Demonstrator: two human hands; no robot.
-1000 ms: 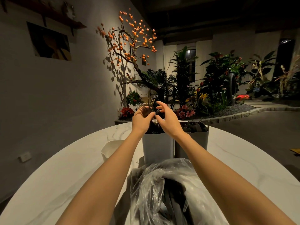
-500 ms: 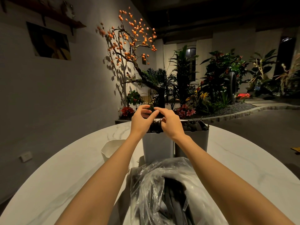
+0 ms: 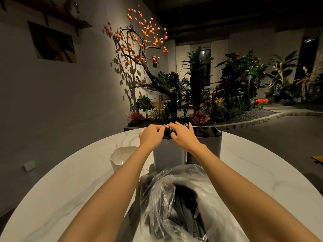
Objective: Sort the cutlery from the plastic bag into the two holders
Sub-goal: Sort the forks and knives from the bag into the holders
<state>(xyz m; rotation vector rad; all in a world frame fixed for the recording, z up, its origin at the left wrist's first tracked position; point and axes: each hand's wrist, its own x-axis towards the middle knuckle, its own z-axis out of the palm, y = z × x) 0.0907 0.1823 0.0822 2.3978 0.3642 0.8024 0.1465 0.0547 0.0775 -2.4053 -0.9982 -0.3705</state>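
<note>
Because both hands meet over the left holder point(image 3: 168, 154), the grip centres on its rim: the left hand point(image 3: 151, 137) and right hand point(image 3: 183, 137) curl their fingers onto the dark forks point(image 3: 166, 131) standing there, though whether they pinch or merely press I cannot tell. Just right of the grip, the right holder point(image 3: 209, 145) carries more dark cutlery. Nearer than the grip, the crinkled, clear plastic bag point(image 3: 174, 198) slumps with remaining pieces. These look light, stiff, smooth plastic, best pinched mid-handle; the holders are plain, matte, straight-walled tubs.

two holders point(image 3: 168, 154), one bag point(image 3: 174, 198), one cup point(image 3: 120, 157)
</note>
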